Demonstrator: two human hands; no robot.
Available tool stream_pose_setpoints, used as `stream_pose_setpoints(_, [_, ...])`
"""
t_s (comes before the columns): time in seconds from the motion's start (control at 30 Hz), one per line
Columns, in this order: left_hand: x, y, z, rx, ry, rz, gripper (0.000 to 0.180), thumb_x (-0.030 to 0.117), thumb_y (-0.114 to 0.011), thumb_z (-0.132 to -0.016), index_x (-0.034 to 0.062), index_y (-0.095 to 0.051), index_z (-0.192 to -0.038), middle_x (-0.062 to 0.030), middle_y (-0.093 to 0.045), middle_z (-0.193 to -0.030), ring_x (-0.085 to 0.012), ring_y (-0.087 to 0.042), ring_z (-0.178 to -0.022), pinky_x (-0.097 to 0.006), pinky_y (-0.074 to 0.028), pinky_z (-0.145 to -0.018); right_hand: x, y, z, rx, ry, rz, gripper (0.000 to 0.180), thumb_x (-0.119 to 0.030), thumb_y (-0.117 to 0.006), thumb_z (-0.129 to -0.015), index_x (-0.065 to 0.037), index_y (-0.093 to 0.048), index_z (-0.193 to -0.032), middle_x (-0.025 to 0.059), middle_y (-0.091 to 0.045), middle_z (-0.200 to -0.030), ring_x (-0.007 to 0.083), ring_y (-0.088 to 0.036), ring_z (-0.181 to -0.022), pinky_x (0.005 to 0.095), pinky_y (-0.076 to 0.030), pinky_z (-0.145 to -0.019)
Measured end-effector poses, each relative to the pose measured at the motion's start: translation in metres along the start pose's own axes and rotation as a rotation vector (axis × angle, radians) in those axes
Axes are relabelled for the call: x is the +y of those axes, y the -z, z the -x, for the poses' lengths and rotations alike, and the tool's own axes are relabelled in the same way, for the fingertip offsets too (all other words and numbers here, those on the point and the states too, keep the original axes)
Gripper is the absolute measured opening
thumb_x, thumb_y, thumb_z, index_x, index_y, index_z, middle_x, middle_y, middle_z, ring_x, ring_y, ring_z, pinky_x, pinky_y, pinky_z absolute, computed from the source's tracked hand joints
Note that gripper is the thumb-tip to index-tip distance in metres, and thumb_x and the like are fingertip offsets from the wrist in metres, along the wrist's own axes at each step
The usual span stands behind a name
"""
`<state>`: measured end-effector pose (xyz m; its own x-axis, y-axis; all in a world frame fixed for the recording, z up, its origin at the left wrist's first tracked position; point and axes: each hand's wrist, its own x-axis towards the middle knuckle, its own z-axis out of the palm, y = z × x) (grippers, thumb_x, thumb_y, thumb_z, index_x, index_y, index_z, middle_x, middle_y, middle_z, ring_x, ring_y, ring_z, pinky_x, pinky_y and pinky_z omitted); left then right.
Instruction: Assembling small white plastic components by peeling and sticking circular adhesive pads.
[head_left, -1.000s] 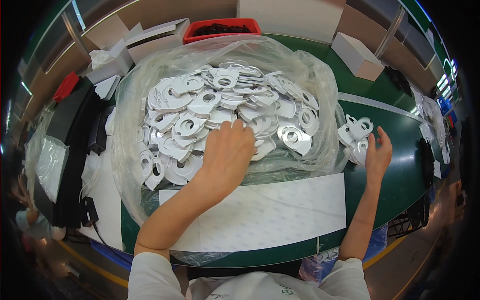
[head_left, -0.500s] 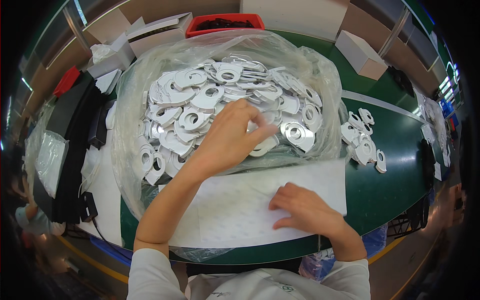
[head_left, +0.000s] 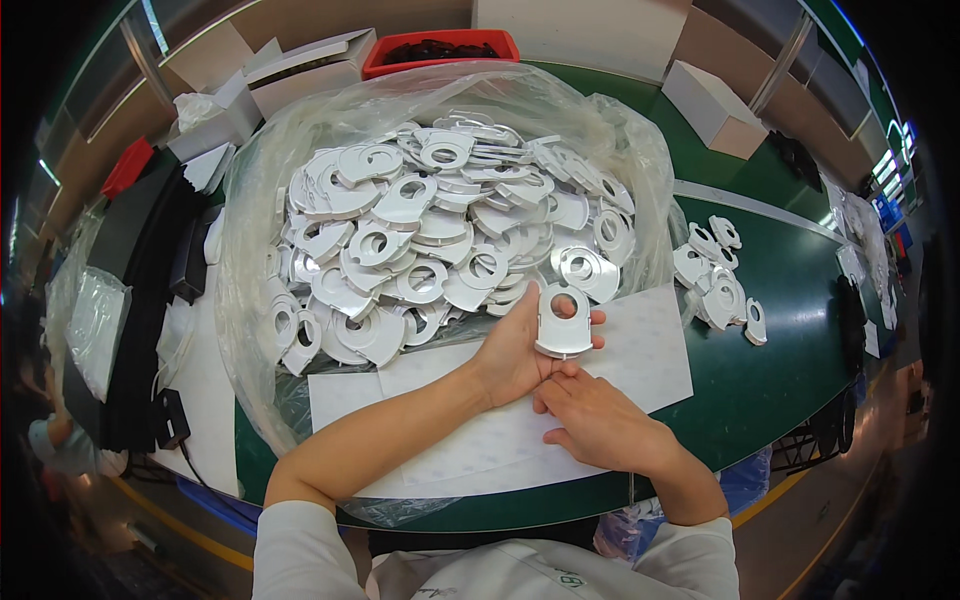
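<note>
My left hand (head_left: 512,350) is turned palm up and holds a white plastic part (head_left: 551,338) with a round hole and a broad, curved lower edge. Its fingertips show past the part's right side. Just below, my right hand (head_left: 605,422) has its fingers near the part's lower edge and the heel of my left hand; its thumb stands apart and nothing shows in its grasp. A large pile of similar white parts (head_left: 400,205) lies in a clear plastic bag (head_left: 645,150) beyond my hands. White paper sheets (head_left: 440,450) lie under my forearms.
Several more white parts (head_left: 722,303) lie loose on the green table (head_left: 800,290) at the right. At the back stand a red bin (head_left: 370,70) of dark pieces and a white box (head_left: 712,115). Black foam-like material (head_left: 140,270) and a small black box with a cable (head_left: 172,415) lie left.
My left hand has come back from the pile toward me, turned palm up, and now holds a white part. My right hand stays near the same place, its fingers now by the left hand.
</note>
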<state>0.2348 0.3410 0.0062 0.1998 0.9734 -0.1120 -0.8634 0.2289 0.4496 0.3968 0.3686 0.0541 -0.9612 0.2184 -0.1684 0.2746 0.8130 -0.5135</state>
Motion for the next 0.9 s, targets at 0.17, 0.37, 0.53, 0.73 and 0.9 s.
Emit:
stream_pose_setpoints(0.17, [-0.010, 0.017, -0.004, -0.052, -0.031, 0.043, 0.056, 0.053, -0.012, -0.098, 0.0114, -0.049, -0.100, -0.0217, -0.052, -0.121, -0.0271, -0.058, -0.098, -0.029, -0.046, -0.058, -0.002, 0.000, 0.002, -0.040, 0.019, 0.011, 0.019, -0.009, -0.072, -0.072, -0.004, -0.060, -0.086, 0.0096, -0.056, -0.091, 0.0276, -0.052, -0.096, 0.0349, -0.045, -0.080])
stream_pose_setpoints(0.37, [-0.009, 0.004, -0.003, 0.086, -0.058, -0.022, 0.051, 0.051, -0.015, -0.099, 0.0115, -0.047, -0.108, -0.0219, -0.052, -0.121, -0.0278, -0.057, -0.099, -0.032, -0.046, -0.066, -0.003, 0.004, 0.005, 0.041, 0.147, 0.064, 0.013, -0.007, -0.070, -0.072, -0.004, -0.058, -0.078, 0.0091, -0.054, -0.087, 0.0252, -0.053, -0.091, 0.0338, -0.044, -0.082])
stream_pose_setpoints(0.53, [-0.008, 0.000, -0.002, 0.099, -0.050, -0.054, 0.050, 0.049, -0.018, -0.099, 0.0119, -0.046, -0.114, -0.0201, -0.053, -0.122, -0.0277, -0.056, -0.102, -0.035, -0.045, -0.073, 0.002, 0.016, 0.006, 0.032, 0.260, 0.128, 0.011, -0.007, -0.067, -0.072, -0.004, -0.056, -0.075, 0.0093, -0.054, -0.083, 0.0250, -0.052, -0.087, 0.0332, -0.044, -0.081])
stream_pose_setpoints(0.73, [-0.009, 0.001, 0.001, 0.097, -0.061, -0.106, 0.054, 0.052, -0.016, -0.099, 0.0113, -0.048, -0.114, -0.0170, -0.056, -0.117, -0.0249, -0.058, -0.096, -0.031, -0.042, -0.067, 0.024, 0.065, 0.020, 0.326, 0.384, -0.615, 0.007, -0.001, -0.061, -0.079, -0.003, -0.054, -0.082, 0.0033, -0.052, -0.079, 0.0174, -0.054, -0.083, 0.0332, -0.042, -0.088])
stream_pose_setpoints(0.9, [-0.010, -0.008, 0.003, 0.092, -0.025, -0.209, 0.058, 0.056, -0.015, -0.097, 0.0109, -0.048, -0.111, -0.0125, -0.058, -0.107, -0.0221, -0.058, -0.089, -0.028, -0.040, -0.062, 0.038, 0.034, -0.006, 0.667, -0.007, -0.971, 0.006, -0.003, -0.057, -0.088, -0.001, -0.054, -0.083, 0.0026, -0.051, -0.091, 0.0097, -0.055, -0.077, 0.0238, -0.047, -0.069])
